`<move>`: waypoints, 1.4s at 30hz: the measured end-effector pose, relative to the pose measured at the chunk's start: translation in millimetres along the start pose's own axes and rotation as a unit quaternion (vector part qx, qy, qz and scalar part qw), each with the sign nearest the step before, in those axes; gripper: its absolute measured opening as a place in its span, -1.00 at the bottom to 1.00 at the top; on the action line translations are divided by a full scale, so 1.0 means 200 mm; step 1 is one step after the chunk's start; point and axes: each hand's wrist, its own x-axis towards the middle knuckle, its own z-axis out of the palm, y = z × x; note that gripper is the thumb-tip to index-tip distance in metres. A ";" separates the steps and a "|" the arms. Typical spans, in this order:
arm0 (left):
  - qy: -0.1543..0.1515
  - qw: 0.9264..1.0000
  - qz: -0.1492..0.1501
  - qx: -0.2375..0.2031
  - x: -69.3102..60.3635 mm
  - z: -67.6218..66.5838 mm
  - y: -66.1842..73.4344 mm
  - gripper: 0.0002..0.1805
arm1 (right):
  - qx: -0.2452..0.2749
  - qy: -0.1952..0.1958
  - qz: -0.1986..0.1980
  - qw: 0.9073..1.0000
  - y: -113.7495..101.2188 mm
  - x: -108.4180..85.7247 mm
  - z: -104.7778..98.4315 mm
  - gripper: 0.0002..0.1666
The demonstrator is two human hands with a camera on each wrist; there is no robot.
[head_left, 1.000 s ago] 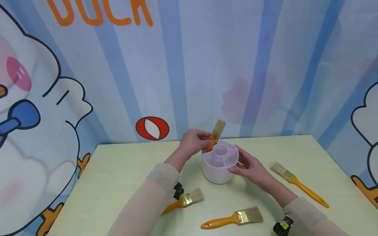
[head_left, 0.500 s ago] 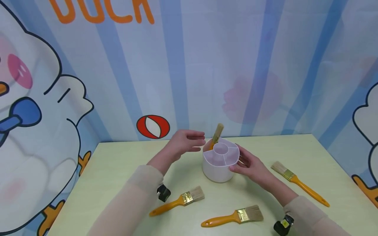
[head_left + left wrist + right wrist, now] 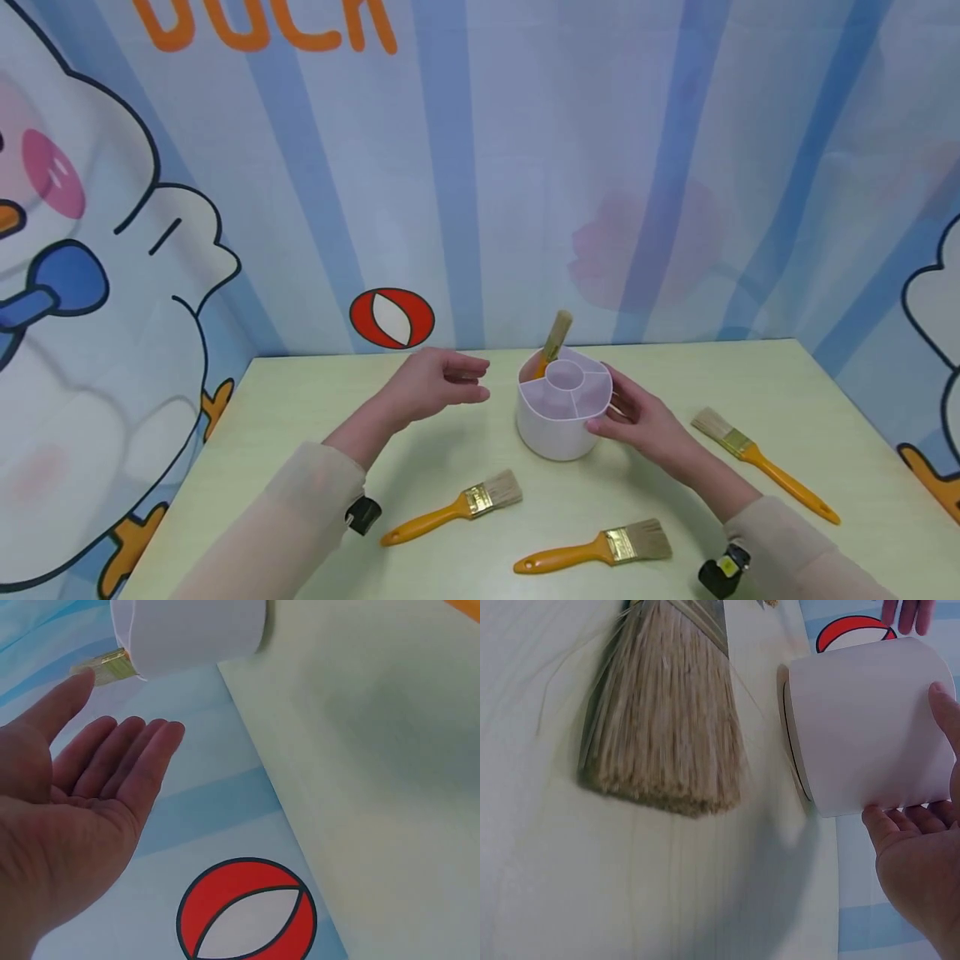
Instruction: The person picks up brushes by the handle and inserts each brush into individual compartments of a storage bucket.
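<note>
A white round desk organizer (image 3: 553,438) with several compartments stands near the table's back edge. One paintbrush (image 3: 556,337) leans in its back left compartment, bristles up and handle mostly hidden inside. My right hand (image 3: 651,427) holds the organizer's right side, thumb on the near wall and fingers behind. To its left, my left hand (image 3: 431,385) hovers with nothing in it, apart from the organizer. The left wrist view shows that hand's bare palm (image 3: 82,817), fingers spread from the thumb. In the right wrist view the organizer's wall (image 3: 866,731) lies between right thumb and fingers.
Three more paintbrushes with orange-yellow handles lie on the pale table (image 3: 300,433): one at front left (image 3: 450,510), one at front middle (image 3: 596,552), one at right (image 3: 765,467). A cartoon-printed backdrop (image 3: 517,167) rises behind the table.
My left hand has let go of the paintbrush, which now rests in the organizer, and has drawn back to the left. The right hand keeps its hold on the organizer.
</note>
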 end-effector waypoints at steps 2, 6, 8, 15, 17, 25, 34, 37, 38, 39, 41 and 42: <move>0.002 0.999 0.005 0.034 -0.03 0.00 -0.02 -0.47 | 0.004 0.000 -0.001 1.000 0.00 0.00 0.00 0.12; -0.002 0.998 -0.003 0.061 -0.08 0.01 -0.05 -0.45 | 0.008 -0.002 -0.002 1.000 0.00 0.01 0.00 0.12; -0.002 0.998 -0.014 0.062 -0.10 0.02 -0.08 -0.44 | 0.008 -0.002 -0.001 1.000 0.00 0.00 0.00 0.13; -0.005 0.996 -0.054 0.075 -0.20 0.06 -0.12 -0.40 | 0.007 -0.002 0.001 1.000 0.00 -0.01 0.01 0.14; -0.003 0.995 -0.059 0.082 -0.23 0.07 -0.14 -0.39 | 0.008 -0.002 0.001 1.000 0.00 -0.01 0.01 0.14; -0.008 0.993 -0.056 0.104 -0.36 0.12 -0.21 -0.34 | 0.010 -0.001 0.005 1.000 0.00 -0.02 0.02 0.14; -0.008 0.983 -0.060 0.173 -0.43 0.19 -0.30 -0.22 | 0.012 -0.003 0.005 1.000 0.00 -0.02 0.02 0.14; -0.011 0.981 -0.037 0.192 -0.45 0.22 -0.33 -0.18 | 0.009 -0.004 0.004 1.000 0.00 -0.02 0.02 0.14; -0.013 0.980 -0.029 0.196 -0.46 0.23 -0.34 -0.17 | 0.009 -0.003 0.004 1.000 0.00 -0.02 0.02 0.13; -0.013 0.979 -0.019 0.201 -0.47 0.23 -0.35 -0.17 | 0.008 -0.004 0.004 1.000 0.00 -0.02 0.02 0.13; -0.014 0.978 -0.003 0.208 -0.48 0.25 -0.36 -0.16 | 0.009 -0.004 0.004 1.000 0.00 -0.02 0.02 0.13; -0.016 0.978 0.001 0.208 -0.49 0.25 -0.37 -0.17 | 0.009 -0.004 0.005 1.000 0.00 -0.02 0.02 0.13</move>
